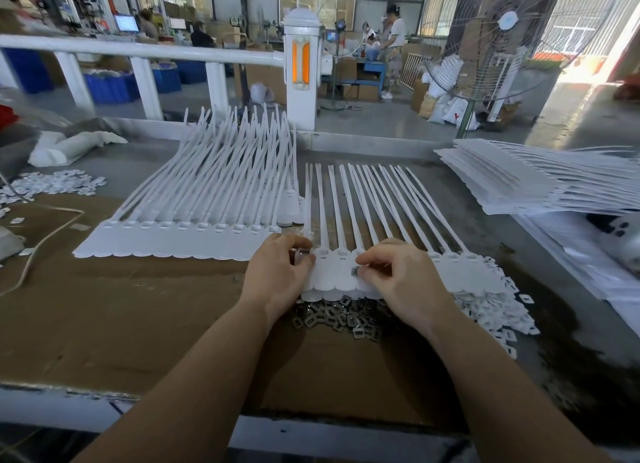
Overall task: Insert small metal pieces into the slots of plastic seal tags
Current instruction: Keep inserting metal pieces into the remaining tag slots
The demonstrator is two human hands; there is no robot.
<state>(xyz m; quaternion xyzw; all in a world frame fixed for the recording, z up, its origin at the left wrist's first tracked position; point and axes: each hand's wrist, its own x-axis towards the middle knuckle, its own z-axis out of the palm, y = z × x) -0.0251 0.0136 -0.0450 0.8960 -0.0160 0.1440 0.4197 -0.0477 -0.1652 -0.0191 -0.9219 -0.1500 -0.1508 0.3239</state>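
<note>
A strip of joined white plastic seal tags [460, 279] lies before me, its long tails fanning away. My left hand [277, 275] pinches a small metal piece [302, 253] at the strip's left end, by the first tag's slot. My right hand [401, 282] pinches another small metal piece [355, 272] over the flat part of the tags near the middle. A heap of loose metal pieces [337, 318] lies just under the strip's near edge, between my wrists.
A second strip of seal tags [173, 244] lies to the left on brown cardboard [121, 324]. A stack of tag strips [526, 185] sits at the right. Small white plastic caps [498, 317] are heaped at the right, more [52, 183] at far left. A white railing [138, 50] borders the table.
</note>
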